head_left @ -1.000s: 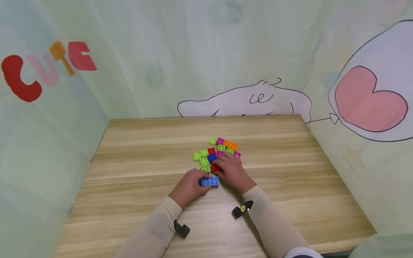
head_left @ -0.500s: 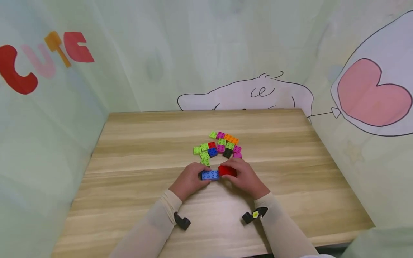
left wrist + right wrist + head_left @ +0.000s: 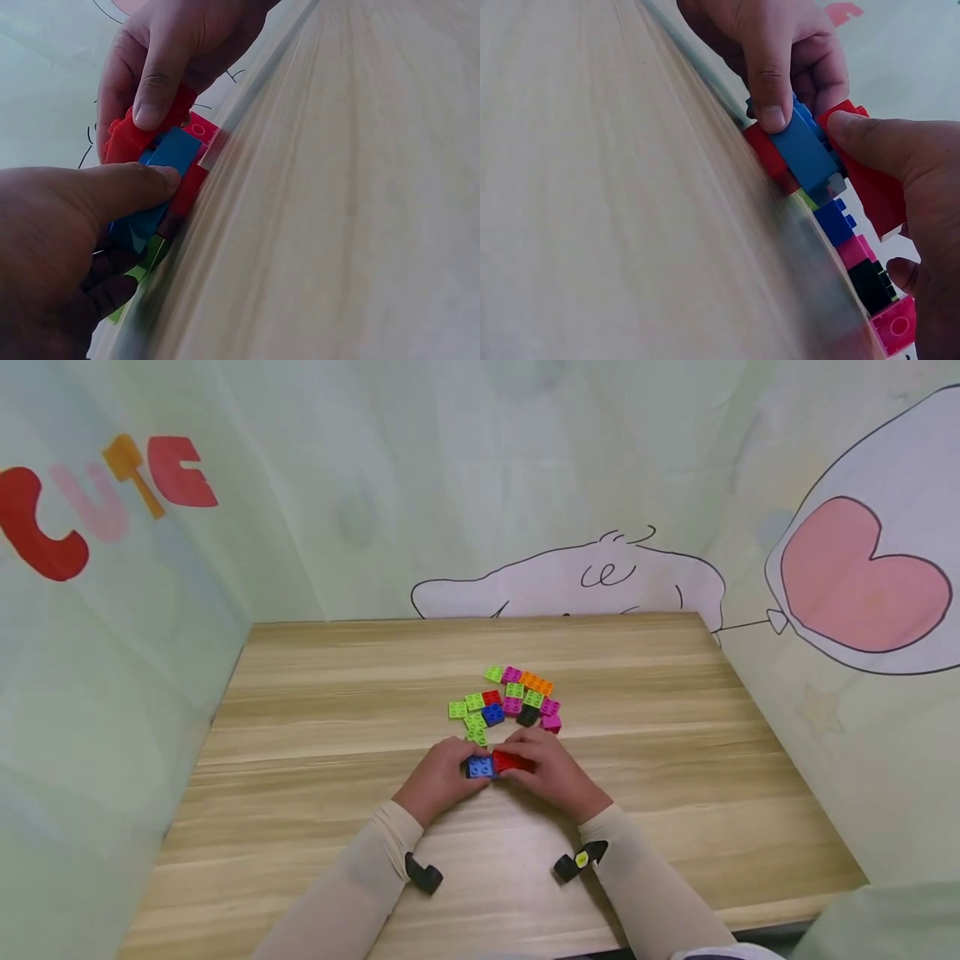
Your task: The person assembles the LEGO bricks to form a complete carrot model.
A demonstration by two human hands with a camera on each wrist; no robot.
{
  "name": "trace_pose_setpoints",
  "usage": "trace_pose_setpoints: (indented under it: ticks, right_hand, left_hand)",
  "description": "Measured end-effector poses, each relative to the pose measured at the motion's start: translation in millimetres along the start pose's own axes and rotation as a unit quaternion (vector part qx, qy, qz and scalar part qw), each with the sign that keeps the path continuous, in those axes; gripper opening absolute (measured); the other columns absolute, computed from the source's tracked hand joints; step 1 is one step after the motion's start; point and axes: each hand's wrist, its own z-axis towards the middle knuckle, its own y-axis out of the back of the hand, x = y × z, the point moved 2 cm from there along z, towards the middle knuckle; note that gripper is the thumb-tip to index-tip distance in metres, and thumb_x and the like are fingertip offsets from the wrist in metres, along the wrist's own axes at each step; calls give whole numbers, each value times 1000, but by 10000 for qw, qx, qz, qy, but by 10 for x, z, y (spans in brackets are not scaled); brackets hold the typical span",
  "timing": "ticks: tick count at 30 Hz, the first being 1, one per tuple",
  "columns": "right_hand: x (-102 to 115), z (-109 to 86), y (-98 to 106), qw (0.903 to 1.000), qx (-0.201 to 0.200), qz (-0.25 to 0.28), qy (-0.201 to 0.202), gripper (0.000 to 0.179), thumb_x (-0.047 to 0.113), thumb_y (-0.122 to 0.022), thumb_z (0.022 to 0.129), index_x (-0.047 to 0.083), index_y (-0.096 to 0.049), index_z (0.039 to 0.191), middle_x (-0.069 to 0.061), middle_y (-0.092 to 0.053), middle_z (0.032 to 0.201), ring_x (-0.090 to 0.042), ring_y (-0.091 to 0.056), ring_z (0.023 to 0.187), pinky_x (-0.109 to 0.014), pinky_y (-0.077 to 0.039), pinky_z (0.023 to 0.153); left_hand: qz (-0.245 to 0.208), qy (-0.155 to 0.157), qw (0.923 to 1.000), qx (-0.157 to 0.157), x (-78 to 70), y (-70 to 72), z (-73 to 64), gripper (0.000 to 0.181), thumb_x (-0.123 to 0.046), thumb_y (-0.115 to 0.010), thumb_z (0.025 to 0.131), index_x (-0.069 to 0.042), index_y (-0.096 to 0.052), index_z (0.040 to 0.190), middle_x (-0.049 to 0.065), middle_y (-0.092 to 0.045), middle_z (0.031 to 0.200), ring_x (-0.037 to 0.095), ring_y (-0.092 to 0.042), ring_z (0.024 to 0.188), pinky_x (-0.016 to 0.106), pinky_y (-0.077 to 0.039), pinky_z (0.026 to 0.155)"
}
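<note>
In the head view, my left hand (image 3: 441,783) pinches a long blue toy building brick (image 3: 479,767) near the table's middle, studs up. My right hand (image 3: 557,777) pinches a long red brick (image 3: 512,762) between thumb and fingers. The right wrist view shows this red brick (image 3: 870,187) tilted over the studs of the blue brick (image 3: 806,154), overlapping its right part from above. Another red piece (image 3: 765,148) shows directly under the blue brick. My left thumb lies along the blue brick's near side, and its far side is hidden.
Beyond the hands lie several loose bricks on the wooden table (image 3: 337,693): lime green ones (image 3: 475,722), a dark blue one (image 3: 492,714), a black one (image 3: 528,716), magenta ones (image 3: 551,723) and an orange one (image 3: 536,682). A printed cloth (image 3: 337,527) hangs behind.
My right hand has picked the red brick out of the group, drawn it toward me, then shifted it left over the blue brick. The left hand keeps its grip.
</note>
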Motion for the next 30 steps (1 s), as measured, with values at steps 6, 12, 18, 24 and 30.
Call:
trace_pose_setpoints:
  ticks: [6, 12, 18, 24, 30]
  right_hand:
    - [8, 29, -19, 9998, 88, -191, 10, 36, 24, -81, 91, 15, -76, 126, 4, -67, 117, -13, -57, 110, -34, -50, 95]
    - [72, 59, 19, 9986, 15, -489, 201, 37, 24, -84, 89, 15, -77, 124, 4, -67, 111, -14, -57, 104, -34, -50, 91]
    - [61, 88, 48, 9989, 436, 65, -147, 36, 23, -86, 87, 19, -78, 122, 9, -66, 111, -9, -56, 105, -32, -50, 93]
    - [70, 97, 35, 9989, 431, 11, -201, 36, 25, -85, 89, 18, -78, 123, 8, -67, 109, -10, -57, 103, -32, -51, 92]
    - [87, 55, 34, 9987, 341, -307, -236, 38, 26, -86, 88, 18, -77, 123, 8, -67, 108, -11, -56, 102, -35, -49, 92]
  left_hand:
    - [72, 36, 10000, 8, 2, -2, -4, 40, -29, -88, 85, -15, -76, 120, -1, -70, 106, 16, -59, 93, 36, -54, 87]
    - [21, -104, 9999, -127, -11, 16, -7, 39, -25, -90, 83, -13, -76, 117, 1, -71, 106, 17, -61, 93, 36, -54, 87]
    - [5, -176, 9998, -59, -42, 12, -25, 40, -25, -90, 82, -12, -76, 117, -1, -70, 100, 14, -59, 88, 34, -53, 84]
    - [61, -174, 9998, -92, -50, 12, -18, 39, -25, -90, 81, -11, -77, 115, -1, -70, 98, 14, -59, 86, 34, -53, 82]
    - [100, -192, 9998, 10, -31, -4, -6, 39, -28, -89, 83, -12, -76, 115, -1, -70, 102, 14, -59, 89, 34, -54, 84]
